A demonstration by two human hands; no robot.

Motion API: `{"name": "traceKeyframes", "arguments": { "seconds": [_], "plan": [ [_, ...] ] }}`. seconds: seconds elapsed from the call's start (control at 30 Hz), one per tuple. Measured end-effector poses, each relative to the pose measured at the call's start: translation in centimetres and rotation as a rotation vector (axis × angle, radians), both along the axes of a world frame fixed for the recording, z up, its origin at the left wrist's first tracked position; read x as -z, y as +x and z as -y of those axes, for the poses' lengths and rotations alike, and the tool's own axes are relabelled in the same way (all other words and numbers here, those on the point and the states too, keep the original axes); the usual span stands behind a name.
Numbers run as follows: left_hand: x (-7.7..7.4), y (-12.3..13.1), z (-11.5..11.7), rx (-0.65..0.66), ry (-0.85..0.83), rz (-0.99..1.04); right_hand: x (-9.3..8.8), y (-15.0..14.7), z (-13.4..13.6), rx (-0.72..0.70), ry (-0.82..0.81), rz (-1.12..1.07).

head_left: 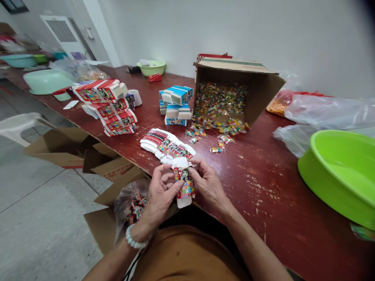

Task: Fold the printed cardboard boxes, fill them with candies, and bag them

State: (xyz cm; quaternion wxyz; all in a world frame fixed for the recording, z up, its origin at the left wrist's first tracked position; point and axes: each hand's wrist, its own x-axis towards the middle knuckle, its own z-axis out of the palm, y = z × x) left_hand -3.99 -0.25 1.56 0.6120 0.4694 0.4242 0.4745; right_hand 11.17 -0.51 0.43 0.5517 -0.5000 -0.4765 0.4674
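Observation:
Between my two hands is a small red printed carton, its white end flaps sticking out at top and bottom. My left hand grips its left side, thumb on the printed face. On the right side, my right hand holds its upper edge with thumb and fingers. Just beyond lies a fanned row of flat cartons on the dark red table. Wrapped candies are scattered past them, in front of a tipped cardboard box full of candies.
Bundled red cartons and blue cartons are stacked farther back. A green basin stands at right beside plastic bags. Below the left table edge are open cardboard boxes and a bag of filled packets.

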Motion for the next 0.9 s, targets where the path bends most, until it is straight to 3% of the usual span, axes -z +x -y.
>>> {"name": "traceKeyframes", "arguments": {
  "seconds": [0.1,0.23,0.4,0.53,0.7,0.8,0.9],
  "plan": [
    [0.1,0.1,0.4,-0.032,0.062,-0.029,0.6,-0.6,0.3,0.045,0.017,-0.136],
    [0.2,-0.3,0.1,-0.012,0.068,-0.082,1.1,-0.9,0.5,-0.016,0.055,-0.199],
    [0.2,-0.6,-0.5,0.037,-0.027,-0.095,1.0,0.5,-0.3,-0.089,-0.075,-0.185],
    [0.3,-0.6,-0.7,0.057,-0.006,-0.101,0.4,1.3,-1.1,-0.19,-0.13,-0.266],
    [0.3,-0.5,-0.9,-0.005,-0.107,0.062,0.5,0.9,-1.2,-0.229,0.009,-0.105],
    [0.2,-0.5,-0.6,0.137,-0.27,0.142,0.7,0.7,-0.9,-0.138,0.105,-0.03],
    [0.2,-0.3,-0.5,0.262,-0.417,0.152,0.2,0.8,-0.6,-0.167,0.183,0.171]
  ]
}}
